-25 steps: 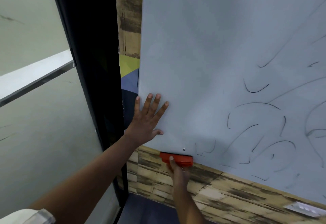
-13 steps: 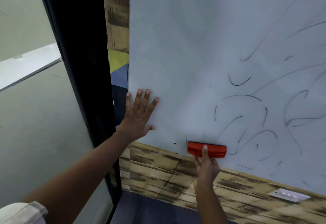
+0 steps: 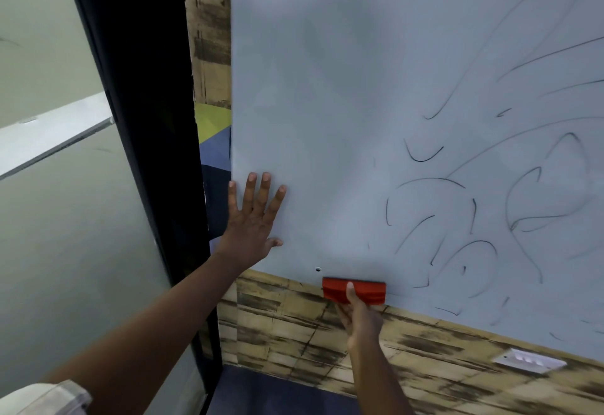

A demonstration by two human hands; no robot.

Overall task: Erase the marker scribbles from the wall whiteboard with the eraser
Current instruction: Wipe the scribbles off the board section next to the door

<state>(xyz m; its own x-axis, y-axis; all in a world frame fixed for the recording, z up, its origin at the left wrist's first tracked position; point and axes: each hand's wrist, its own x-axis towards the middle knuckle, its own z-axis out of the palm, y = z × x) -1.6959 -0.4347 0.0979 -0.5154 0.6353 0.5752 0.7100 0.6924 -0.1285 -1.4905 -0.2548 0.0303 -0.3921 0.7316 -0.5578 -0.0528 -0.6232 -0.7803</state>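
red eraser point(image 3: 354, 290), pale grey whiteboard point(image 3: 327, 88) with black scribbles point(image 3: 425, 156).

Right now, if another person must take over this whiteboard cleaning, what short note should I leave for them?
Left hand: open, fingers spread flat on the whiteboard near its lower left corner.
Right hand: grips the red eraser, which lies across the board's bottom edge.
Done: the left part of the board looks wiped, only faint grey smudges.
Left: black marker scribbles cover the right part, from beside the eraser up and to the right edge of view.
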